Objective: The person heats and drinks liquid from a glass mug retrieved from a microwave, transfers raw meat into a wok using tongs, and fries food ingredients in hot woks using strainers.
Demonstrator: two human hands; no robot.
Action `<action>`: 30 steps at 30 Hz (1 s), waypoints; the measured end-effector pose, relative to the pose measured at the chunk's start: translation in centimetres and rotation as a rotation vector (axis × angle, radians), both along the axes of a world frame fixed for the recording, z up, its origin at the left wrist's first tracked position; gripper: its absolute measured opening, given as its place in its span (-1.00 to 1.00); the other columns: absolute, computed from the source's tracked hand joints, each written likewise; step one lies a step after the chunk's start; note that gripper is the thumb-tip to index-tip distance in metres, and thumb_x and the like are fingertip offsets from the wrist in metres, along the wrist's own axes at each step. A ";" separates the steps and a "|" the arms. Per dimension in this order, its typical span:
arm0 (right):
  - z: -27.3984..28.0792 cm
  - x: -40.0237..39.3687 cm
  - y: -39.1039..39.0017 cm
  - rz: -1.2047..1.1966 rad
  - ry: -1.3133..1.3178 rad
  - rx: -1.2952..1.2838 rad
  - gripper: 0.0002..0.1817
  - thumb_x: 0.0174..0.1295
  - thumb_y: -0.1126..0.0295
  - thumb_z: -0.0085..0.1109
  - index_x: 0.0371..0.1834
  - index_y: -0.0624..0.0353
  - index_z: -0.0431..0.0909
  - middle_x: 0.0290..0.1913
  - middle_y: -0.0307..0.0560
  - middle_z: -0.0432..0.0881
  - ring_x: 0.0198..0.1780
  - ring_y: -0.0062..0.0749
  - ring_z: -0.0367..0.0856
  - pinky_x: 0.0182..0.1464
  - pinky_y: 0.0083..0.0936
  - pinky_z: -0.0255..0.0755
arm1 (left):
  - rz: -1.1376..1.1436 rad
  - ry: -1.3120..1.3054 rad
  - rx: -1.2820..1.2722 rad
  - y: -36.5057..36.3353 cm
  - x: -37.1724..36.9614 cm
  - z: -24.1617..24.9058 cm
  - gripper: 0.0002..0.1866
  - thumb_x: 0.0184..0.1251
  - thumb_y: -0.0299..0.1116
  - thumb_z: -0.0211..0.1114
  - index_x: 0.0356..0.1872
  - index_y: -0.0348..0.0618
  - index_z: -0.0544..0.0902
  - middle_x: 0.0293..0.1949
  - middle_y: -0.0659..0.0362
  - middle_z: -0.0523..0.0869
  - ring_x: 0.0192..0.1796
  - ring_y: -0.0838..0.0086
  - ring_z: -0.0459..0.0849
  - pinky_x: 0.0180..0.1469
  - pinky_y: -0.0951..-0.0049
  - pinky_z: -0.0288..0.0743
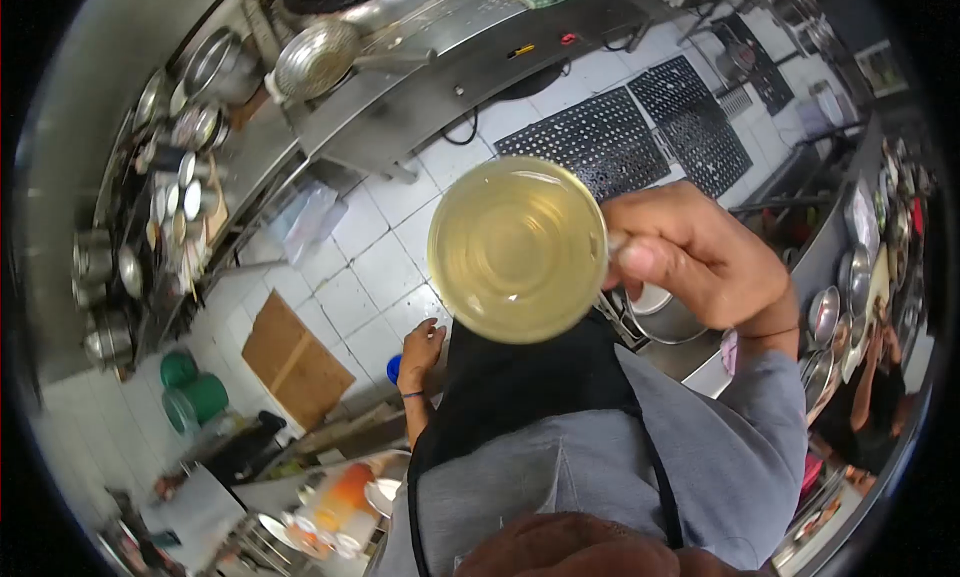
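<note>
Cup [517, 249]: full of yellow drink, so keep it flat.
Right hand [690, 262]: grip tight on the cup's handle.
Left hand [420, 342]: hangs low, fingers loose, empty.

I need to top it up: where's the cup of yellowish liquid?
In the head view, centre frame, the cup is held by its handle in the right hand, above the white tiled floor.
</note>
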State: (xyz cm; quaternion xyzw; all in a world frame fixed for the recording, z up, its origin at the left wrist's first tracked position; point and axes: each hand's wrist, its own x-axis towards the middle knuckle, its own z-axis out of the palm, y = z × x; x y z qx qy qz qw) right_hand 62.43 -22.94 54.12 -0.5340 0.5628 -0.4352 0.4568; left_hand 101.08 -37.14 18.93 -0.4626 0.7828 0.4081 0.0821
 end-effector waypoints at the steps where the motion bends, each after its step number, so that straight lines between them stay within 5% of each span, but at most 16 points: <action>1: 0.3 -0.2 -0.9 -0.004 0.009 -0.037 -0.57 0.50 0.17 -0.02 -0.44 0.31 0.47 -0.61 -0.11 0.43 -0.57 -0.42 0.47 -0.50 -0.46 0.31 | 0.035 0.100 0.015 -1.6 -0.1 -0.7 -0.52 0.33 -0.15 0.25 0.14 -0.30 0.60 -0.05 -0.18 0.73 0.01 0.01 0.73 0.04 0.19 0.60; 5: 1.4 -0.7 -4.1 -0.075 0.013 -0.204 -0.49 0.46 0.07 -0.02 -0.43 0.36 0.55 -0.48 0.08 0.53 -0.54 -0.18 0.54 -0.49 -0.34 0.36 | -0.089 0.008 0.133 -12.3 -1.4 -11.9 -0.51 0.32 -0.13 0.24 0.14 -0.30 0.61 -0.06 -0.16 0.74 0.01 0.01 0.73 0.07 0.18 0.59; 9: 2.3 -1.3 -6.9 -0.136 0.006 -0.334 -0.51 0.44 0.09 0.05 -0.41 0.39 0.57 -0.40 0.18 0.56 -0.54 -0.16 0.58 -0.50 -0.34 0.40 | -0.302 -0.206 0.053 -21.1 -5.9 -12.8 -0.49 0.30 -0.13 0.20 0.15 -0.29 0.60 -0.07 -0.15 0.75 0.02 0.05 0.72 0.15 0.19 0.55; 16: 3.2 -3.2 -9.4 -0.319 0.006 -0.350 -0.57 0.42 0.17 0.13 -0.44 0.37 0.58 -0.39 0.18 0.57 -0.54 -0.28 0.62 -0.55 -0.43 0.43 | -0.470 -0.160 -0.062 -31.9 -12.8 -11.7 -0.52 0.32 -0.18 0.18 0.12 -0.34 0.60 -0.09 -0.16 0.74 0.02 0.02 0.72 0.17 0.19 0.54; 30: 3.1 -16.6 -4.6 -0.625 0.272 -0.308 -0.46 0.41 -0.02 0.08 -0.54 0.23 0.59 -0.47 0.10 0.58 -0.61 -0.30 0.59 -0.68 -0.47 0.35 | -0.741 -0.140 0.091 -27.9 -34.0 -13.2 -0.51 0.28 -0.19 0.24 0.15 -0.31 0.59 -0.04 -0.19 0.73 0.04 0.04 0.72 0.13 0.20 0.58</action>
